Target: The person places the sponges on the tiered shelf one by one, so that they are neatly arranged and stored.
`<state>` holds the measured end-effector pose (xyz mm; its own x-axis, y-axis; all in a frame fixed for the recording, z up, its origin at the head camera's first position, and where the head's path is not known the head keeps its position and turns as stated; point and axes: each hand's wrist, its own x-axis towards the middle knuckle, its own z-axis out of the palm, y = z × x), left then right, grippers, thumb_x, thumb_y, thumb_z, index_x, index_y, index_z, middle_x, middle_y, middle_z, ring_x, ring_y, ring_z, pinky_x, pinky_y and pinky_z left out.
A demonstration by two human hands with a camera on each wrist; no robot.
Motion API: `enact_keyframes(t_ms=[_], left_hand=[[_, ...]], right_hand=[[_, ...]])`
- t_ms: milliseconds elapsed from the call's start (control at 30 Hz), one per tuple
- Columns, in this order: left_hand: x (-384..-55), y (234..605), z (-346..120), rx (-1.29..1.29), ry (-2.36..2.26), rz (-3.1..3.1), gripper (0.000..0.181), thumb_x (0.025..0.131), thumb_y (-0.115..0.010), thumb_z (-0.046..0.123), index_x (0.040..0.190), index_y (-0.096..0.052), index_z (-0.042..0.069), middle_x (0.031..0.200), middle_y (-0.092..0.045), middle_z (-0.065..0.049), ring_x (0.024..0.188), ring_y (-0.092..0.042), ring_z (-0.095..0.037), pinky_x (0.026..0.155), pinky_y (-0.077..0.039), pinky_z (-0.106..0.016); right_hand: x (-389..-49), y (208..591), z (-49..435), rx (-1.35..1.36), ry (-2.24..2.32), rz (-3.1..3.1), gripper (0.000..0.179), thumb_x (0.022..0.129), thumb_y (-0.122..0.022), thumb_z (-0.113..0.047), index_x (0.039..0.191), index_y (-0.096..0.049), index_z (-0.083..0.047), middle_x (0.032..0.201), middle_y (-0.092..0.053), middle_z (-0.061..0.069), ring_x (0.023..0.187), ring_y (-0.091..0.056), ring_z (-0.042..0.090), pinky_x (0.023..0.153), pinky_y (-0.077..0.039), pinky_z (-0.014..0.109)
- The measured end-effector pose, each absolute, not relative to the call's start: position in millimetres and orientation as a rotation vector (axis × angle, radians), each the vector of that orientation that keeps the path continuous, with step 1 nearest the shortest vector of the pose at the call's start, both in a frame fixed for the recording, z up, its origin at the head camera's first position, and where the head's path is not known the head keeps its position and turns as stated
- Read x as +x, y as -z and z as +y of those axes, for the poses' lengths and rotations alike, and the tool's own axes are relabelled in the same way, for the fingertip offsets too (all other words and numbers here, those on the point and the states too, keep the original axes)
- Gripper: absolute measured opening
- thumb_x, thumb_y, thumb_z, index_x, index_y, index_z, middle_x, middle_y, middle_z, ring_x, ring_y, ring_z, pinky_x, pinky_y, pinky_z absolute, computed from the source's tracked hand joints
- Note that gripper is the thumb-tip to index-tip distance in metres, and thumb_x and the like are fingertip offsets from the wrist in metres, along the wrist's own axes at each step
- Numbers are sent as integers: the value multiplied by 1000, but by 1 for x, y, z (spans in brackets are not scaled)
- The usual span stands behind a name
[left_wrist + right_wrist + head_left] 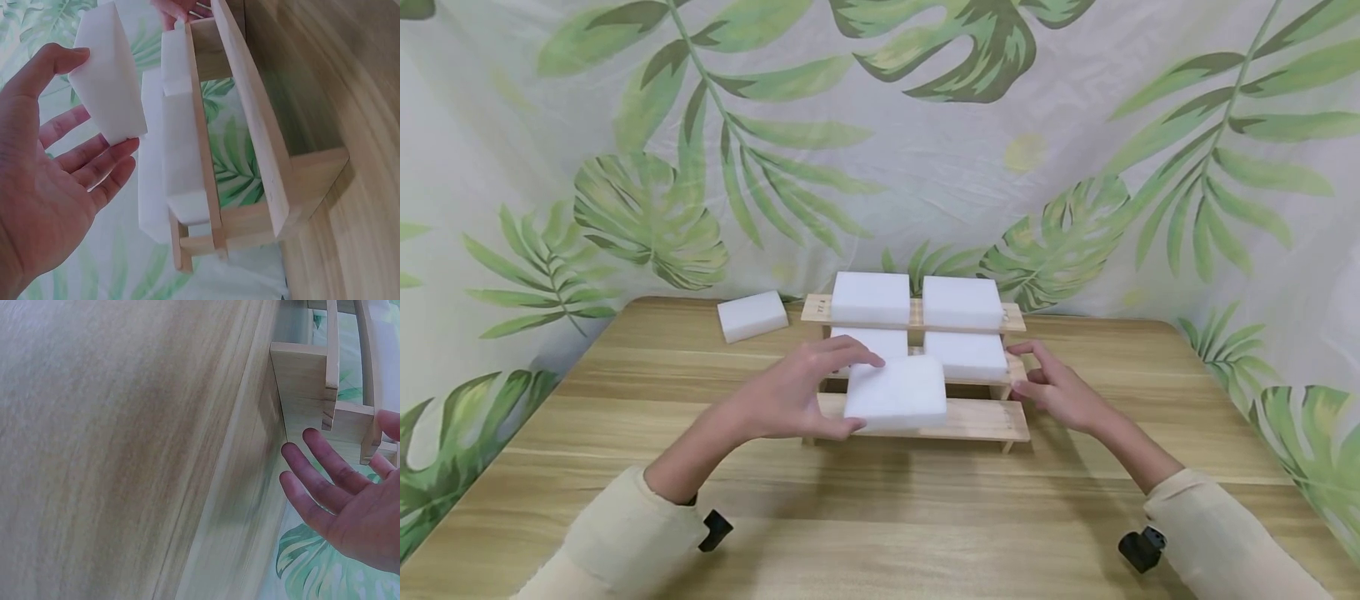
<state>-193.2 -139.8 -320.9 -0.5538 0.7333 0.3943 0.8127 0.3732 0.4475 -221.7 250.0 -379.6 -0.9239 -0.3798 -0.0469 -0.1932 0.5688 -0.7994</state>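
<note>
My left hand [793, 387] pinches a white sponge block [898, 390] between thumb and fingers. In the head view the block appears over the lowest step of a three-tier wooden rack [985, 421]; the left wrist view shows it apart from the rack. My right hand [1060, 392] is at the rack's right end, thumb and index finger about the end of the middle shelf, the other fingers stretched out in the right wrist view. Two white blocks lie on the top shelf, one left [870, 296] and one right [962, 302]. Two more lie on the middle shelf, the left one partly hidden.
Another white block [752, 317] lies on the wooden table [880, 517] at the back left. Behind the table hangs a leaf-patterned cloth [925, 183]. Each sleeve has a small black device at its cuff.
</note>
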Motion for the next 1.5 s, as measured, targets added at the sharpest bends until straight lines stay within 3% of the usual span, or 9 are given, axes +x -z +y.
enact_keyframes(t_ms=[300, 700, 1133, 1500], left_hand=[[-188, 328, -122, -1374, 1006, -2548, 58, 76, -86, 24, 128, -66, 7, 122, -63, -3, 104, -61, -17, 87, -58, -43], [-187, 338, -103, -1429, 963, -2564, 53, 81, -85, 28, 126, -66, 7, 123, -65, -3, 111, -63, -17, 94, -55, -41], [-184, 357, -81, -1450, 933, -2550, 46, 82, -86, 26, 120, -70, 7, 116, -63, -3, 108, -60, -16, 95, -52, -30], [-181, 368, -68, -1362, 851, -2654, 47, 81, -87, 27, 121, -71, 8, 120, -60, -6, 104, -59, -21, 84, -53, -25]], right_hand=[[-221, 378, 250, -473, 1273, 2598, 52, 107, -52, -13, 153, -31, -3, 105, -74, 20, 108, -70, 37, 87, -55, 56], [-222, 381, 251, -482, 1280, 2587, 50, 107, -52, -13, 152, -31, -3, 105, -74, 20, 108, -70, 37, 86, -55, 56], [-222, 379, 250, -491, 1264, 2600, 50, 107, -52, -13, 152, -32, -3, 103, -75, 19, 107, -70, 36, 82, -55, 51], [-222, 380, 251, -488, 1263, 2596, 50, 107, -52, -13, 151, -31, -2, 108, -74, 25, 110, -70, 42, 80, -55, 47]])
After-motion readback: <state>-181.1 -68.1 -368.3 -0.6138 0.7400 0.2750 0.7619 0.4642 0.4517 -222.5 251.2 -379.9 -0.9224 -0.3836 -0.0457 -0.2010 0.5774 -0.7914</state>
